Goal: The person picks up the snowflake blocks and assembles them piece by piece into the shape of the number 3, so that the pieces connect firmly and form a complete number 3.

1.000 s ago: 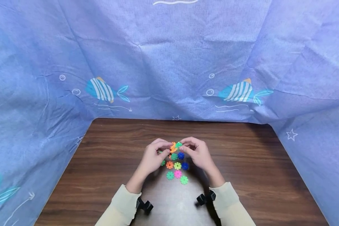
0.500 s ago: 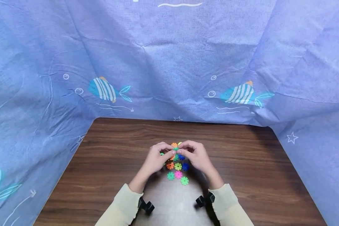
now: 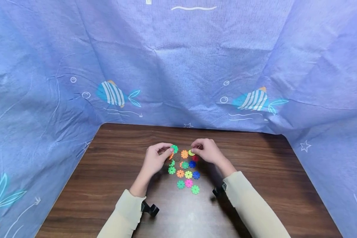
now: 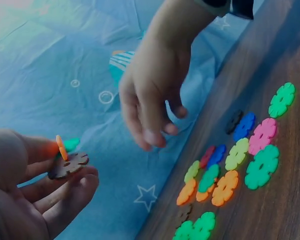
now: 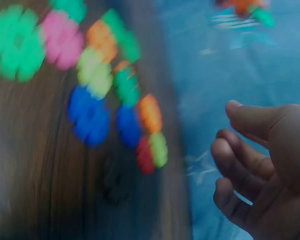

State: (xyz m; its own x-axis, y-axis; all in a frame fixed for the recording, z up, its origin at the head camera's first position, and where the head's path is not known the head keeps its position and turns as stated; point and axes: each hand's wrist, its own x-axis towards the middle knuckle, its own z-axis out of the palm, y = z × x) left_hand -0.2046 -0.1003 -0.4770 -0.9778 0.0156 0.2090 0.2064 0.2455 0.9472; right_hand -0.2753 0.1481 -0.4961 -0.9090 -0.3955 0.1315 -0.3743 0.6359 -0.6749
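Note:
My left hand pinches a small joined cluster of notched plastic snowflake discs, raised over the table. In the left wrist view the cluster shows a brown disc, an orange disc standing edge-on in it, and a green disc behind. My right hand hovers near a yellow disc with its fingers loosely bent. Nothing sits between those fingers in the right wrist view. Below the hands lie more discs, among them an orange one and a pink one.
Several loose discs spread over the middle of the brown wooden table, including a blue one and a dark disc. A blue fish-printed cloth stands behind the table and along both sides.
Both hands were together over the discs half a second ago and have since parted. The left hand carries the cluster up and left; the right hand has drawn away to the right.

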